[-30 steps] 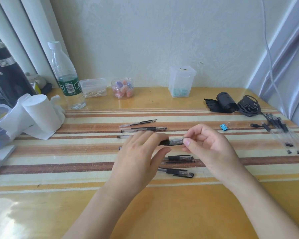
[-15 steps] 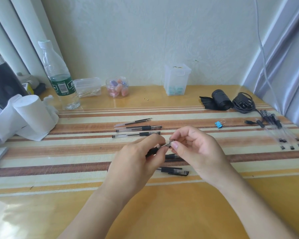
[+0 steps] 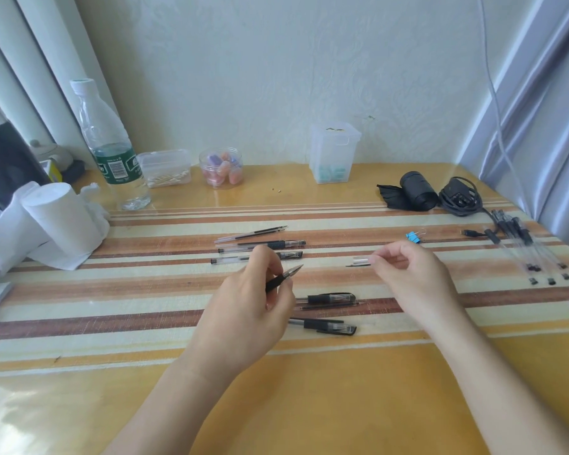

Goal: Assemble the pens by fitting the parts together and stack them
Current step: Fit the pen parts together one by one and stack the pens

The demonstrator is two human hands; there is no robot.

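Nearest, the glossy yellow tabletop [image 3: 309,405] offers free room. Beyond, two black-capped clear pens [image 3: 326,326] lie unstacked. The left hand [image 3: 243,316] grips a black-gripped pen barrel [image 3: 281,278]; the right hand [image 3: 411,280], well apart, pinches a small pale part [image 3: 360,259]. Farther, three clear pen tubes [image 3: 260,246] seem unfinished; far right, a clear-pen bundle [image 3: 526,251] looks done.

Bench [image 3: 309,405] glossy amber-yellow. Striped mat [image 3: 112,310] across middle: cream, tan, rust, dark brown bands. Pens [image 3: 289,244] near 12 o'clock: clear barrels, black grips. Binder clip [image 3: 413,237] at 2 o'clock: blue. Bottle [image 3: 119,164] at 10 o'clock: green label. Jar [image 3: 221,168] contents pink, orange, possibly purple.
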